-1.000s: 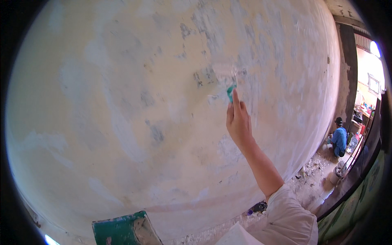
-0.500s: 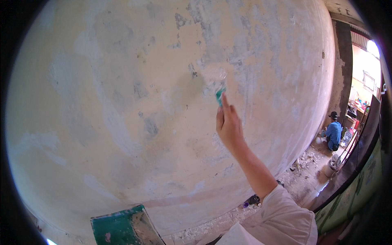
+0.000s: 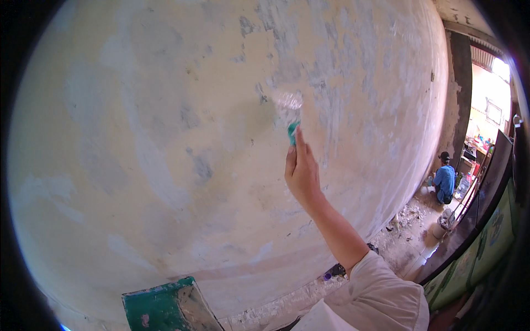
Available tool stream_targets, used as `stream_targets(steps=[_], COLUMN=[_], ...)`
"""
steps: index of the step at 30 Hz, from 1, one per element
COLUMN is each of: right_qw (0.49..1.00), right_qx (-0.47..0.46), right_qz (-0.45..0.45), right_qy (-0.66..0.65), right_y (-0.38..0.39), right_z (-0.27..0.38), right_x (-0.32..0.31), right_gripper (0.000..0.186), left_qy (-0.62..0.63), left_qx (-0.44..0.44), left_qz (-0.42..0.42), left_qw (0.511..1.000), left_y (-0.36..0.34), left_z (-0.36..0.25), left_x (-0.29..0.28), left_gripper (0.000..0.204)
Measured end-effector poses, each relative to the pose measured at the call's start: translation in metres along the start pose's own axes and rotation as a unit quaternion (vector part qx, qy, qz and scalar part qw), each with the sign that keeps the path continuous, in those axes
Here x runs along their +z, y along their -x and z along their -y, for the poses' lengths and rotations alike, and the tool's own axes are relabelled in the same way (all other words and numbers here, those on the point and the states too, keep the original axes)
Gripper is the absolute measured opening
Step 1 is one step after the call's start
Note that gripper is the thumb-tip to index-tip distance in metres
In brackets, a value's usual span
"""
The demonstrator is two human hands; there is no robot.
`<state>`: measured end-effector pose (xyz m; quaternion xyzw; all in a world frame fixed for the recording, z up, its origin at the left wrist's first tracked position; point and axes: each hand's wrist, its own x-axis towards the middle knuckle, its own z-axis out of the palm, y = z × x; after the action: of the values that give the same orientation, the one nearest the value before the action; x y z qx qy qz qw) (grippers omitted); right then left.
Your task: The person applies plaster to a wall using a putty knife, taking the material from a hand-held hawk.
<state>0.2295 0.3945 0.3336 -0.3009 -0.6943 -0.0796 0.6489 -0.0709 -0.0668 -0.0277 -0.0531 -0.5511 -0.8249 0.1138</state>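
While we are looking at the patched cream wall [image 3: 165,138] that fills most of the frame, we are seeing the right hand [image 3: 302,174] raised near the centre, slightly right of the middle. Its fingers are closing together around the teal handle of a putty knife [image 3: 290,118], with the forefinger lying straight up along the handle. The pale blade is standing above the fingertips and pressing flat on the wall, just under a grey patch in the upper centre; the blade is blurred, so we cannot tell its edges exactly. The forearm is running down to a white sleeve [image 3: 381,292] at the lower right.

At the bottom edge, left of centre, a green board [image 3: 165,306] smeared with pale filler is poking into view, tilted. The left hand is not showing, so we cannot tell its grip.

Far off at the right side, another person in a blue shirt [image 3: 443,182] is crouching on the rubble-strewn floor [image 3: 408,231], well apart from the hand, near a bright doorway [image 3: 486,127].
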Motion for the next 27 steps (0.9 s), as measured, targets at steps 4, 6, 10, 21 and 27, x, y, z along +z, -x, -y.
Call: stream_targets(steps=[4,6,10,21,27], right_qw=[0.998,0.998,0.997,0.998,0.987], right_qx=[-0.034,-0.016,0.013,-0.010,0.080], right_qz=[-0.050,-0.030,0.041,-0.020,0.121], right_qy=[0.027,0.053,0.071,0.058,0.064], right_y=[-0.077,-0.084,-0.037,-0.053,-0.013], right_z=[0.004,0.010,0.013,0.005,0.025], right_x=[-0.004,0.000,0.026,0.009,0.038], right_gripper=[0.058,0.057,0.057,0.059,0.061], left_qy=[0.000,-0.001,-0.003,0.000,0.003], left_qx=[-0.001,-0.003,-0.008,-0.011,-0.019], left_qz=[0.004,0.005,0.005,0.003,0.001], left_qw=[1.000,1.000,1.000,1.000,1.000], left_y=[-0.003,-0.002,-0.003,-0.006,-0.004], left_z=[-0.001,-0.001,0.003,0.006,0.012], left_x=[0.000,0.001,0.001,-0.003,-0.006], left_gripper=[0.054,0.055,0.056,0.059,0.061])
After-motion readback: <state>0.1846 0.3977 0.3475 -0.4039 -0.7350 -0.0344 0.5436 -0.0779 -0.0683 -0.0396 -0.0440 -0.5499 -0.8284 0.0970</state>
